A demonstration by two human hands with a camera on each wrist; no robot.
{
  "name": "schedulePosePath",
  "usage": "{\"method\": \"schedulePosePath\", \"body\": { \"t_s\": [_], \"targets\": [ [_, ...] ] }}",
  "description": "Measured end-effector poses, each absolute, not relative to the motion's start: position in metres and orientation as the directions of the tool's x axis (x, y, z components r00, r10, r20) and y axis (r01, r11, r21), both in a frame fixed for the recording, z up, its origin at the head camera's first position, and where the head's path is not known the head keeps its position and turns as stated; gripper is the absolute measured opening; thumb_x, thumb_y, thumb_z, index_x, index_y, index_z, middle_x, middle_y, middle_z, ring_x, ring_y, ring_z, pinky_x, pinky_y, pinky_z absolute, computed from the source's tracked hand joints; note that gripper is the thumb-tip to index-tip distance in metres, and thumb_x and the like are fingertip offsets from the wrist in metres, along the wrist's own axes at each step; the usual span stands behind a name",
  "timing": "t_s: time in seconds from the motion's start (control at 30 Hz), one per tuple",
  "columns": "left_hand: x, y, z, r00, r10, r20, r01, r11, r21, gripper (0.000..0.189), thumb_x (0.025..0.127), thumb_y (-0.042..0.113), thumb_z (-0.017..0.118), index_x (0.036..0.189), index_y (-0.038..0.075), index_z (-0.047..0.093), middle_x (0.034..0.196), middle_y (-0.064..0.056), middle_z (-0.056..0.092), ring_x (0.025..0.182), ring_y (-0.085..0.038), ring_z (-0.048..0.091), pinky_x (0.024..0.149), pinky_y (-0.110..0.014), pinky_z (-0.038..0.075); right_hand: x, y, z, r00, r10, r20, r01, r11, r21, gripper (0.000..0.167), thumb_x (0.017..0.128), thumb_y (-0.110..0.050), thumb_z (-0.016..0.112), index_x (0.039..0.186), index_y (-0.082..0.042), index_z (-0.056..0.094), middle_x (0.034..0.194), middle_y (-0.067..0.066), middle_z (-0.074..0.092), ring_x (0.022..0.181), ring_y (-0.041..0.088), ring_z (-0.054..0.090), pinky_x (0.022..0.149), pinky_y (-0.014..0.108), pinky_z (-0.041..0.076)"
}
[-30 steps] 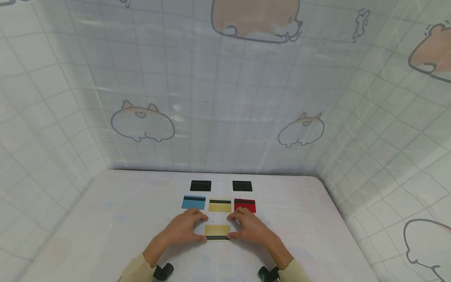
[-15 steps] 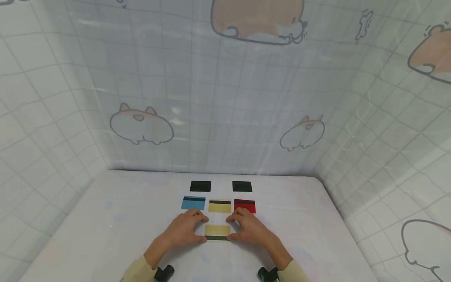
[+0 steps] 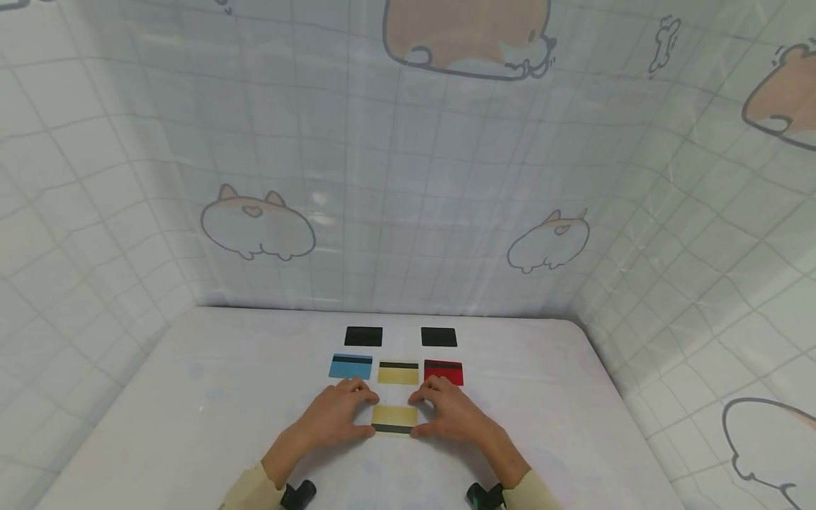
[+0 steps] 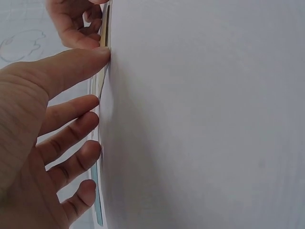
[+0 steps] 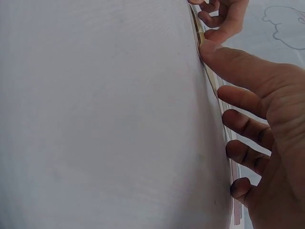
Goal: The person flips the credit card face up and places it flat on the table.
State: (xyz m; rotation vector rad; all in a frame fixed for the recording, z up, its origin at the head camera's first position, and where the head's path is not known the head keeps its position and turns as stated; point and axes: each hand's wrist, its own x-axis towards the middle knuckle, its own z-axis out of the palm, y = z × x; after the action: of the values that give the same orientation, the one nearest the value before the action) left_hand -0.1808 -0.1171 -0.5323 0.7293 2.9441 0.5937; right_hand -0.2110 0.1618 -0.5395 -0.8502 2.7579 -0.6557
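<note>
A yellow magnetic-stripe card [image 3: 394, 416] lies nearest the person in the head view, its dark stripe along the near side. At its left end my left hand [image 3: 334, 412] holds it, thumb at the near corner and index fingertip by the far corner. My right hand [image 3: 451, 411] mirrors this at the right end. In the left wrist view the card [image 4: 103, 40] shows edge-on, running from the thumb towards the index fingertip. The right wrist view shows the card [image 5: 209, 74] the same way. The other fingers of both hands are spread, their tips at the table surface.
Just beyond the hands lie a blue card [image 3: 350, 367], another yellow card [image 3: 398, 373] and a red card [image 3: 443, 371], stripes on the far side. Farther back are two black cards, a left one [image 3: 363, 336] and a right one [image 3: 439, 337]. Grid-patterned curtains [image 3: 395, 156] surround the white table [image 3: 210, 397].
The near yellow card shifts very slightly right in the head view. Both hands keep nearly the same pose around it. The other cards stay where they were.
</note>
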Motion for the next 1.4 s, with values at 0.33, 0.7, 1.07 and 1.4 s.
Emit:
{"method": "schedulePosePath", "body": {
  "t_s": [0.33, 0.7, 1.07, 1.4],
  "targets": [
    [-0.1813, -0.1149, -0.5361, -0.885, 0.465, 0.027, 0.443, 0.821, 0.36, 0.052, 0.076, 0.057, 0.081, 0.118, 0.027, 0.071, 0.113, 0.012, 0.058, 0.108, -0.017, 0.056, 0.091, -0.047, 0.047, -0.2112, 0.1635, -0.5385, -0.82, -0.569, -0.064, -0.472, 0.736, -0.486, 0.043, 0.077, -0.051, 0.083, 0.116, -0.039, 0.069, 0.111, -0.017, 0.053, 0.108, 0.007, 0.048, 0.096, 0.033, 0.05],
    [-0.1795, -0.1105, -0.5356, -0.888, 0.459, 0.02, 0.436, 0.829, 0.35, 0.047, 0.076, 0.053, 0.083, 0.113, 0.027, 0.072, 0.111, 0.012, 0.059, 0.107, -0.017, 0.056, 0.091, -0.048, 0.047, -0.2126, 0.1665, -0.5446, -0.809, -0.585, -0.048, -0.49, 0.719, -0.493, 0.041, 0.078, -0.05, 0.083, 0.115, -0.039, 0.068, 0.111, -0.018, 0.052, 0.108, 0.006, 0.048, 0.096, 0.033, 0.049],
    [-0.1786, -0.1108, -0.5339, -0.882, 0.465, 0.07, 0.458, 0.817, 0.349, 0.045, 0.074, 0.05, 0.085, 0.108, 0.026, 0.07, 0.111, 0.012, 0.059, 0.108, -0.016, 0.057, 0.087, -0.047, 0.047, -0.2101, 0.1667, -0.543, -0.796, -0.605, -0.004, -0.524, 0.693, -0.495, 0.05, 0.076, -0.052, 0.084, 0.12, -0.038, 0.066, 0.113, -0.017, 0.053, 0.109, 0.007, 0.047, 0.095, 0.033, 0.049],
    [-0.1818, -0.1132, -0.5383, -0.876, 0.475, 0.089, 0.476, 0.819, 0.321, 0.048, 0.073, 0.052, 0.085, 0.109, 0.025, 0.069, 0.109, 0.013, 0.06, 0.107, -0.016, 0.058, 0.083, -0.043, 0.046, -0.2115, 0.1634, -0.545, -0.813, -0.582, -0.025, -0.495, 0.712, -0.498, 0.05, 0.074, -0.051, 0.085, 0.118, -0.039, 0.066, 0.113, -0.017, 0.053, 0.109, 0.008, 0.047, 0.095, 0.035, 0.05]
  ]
}}
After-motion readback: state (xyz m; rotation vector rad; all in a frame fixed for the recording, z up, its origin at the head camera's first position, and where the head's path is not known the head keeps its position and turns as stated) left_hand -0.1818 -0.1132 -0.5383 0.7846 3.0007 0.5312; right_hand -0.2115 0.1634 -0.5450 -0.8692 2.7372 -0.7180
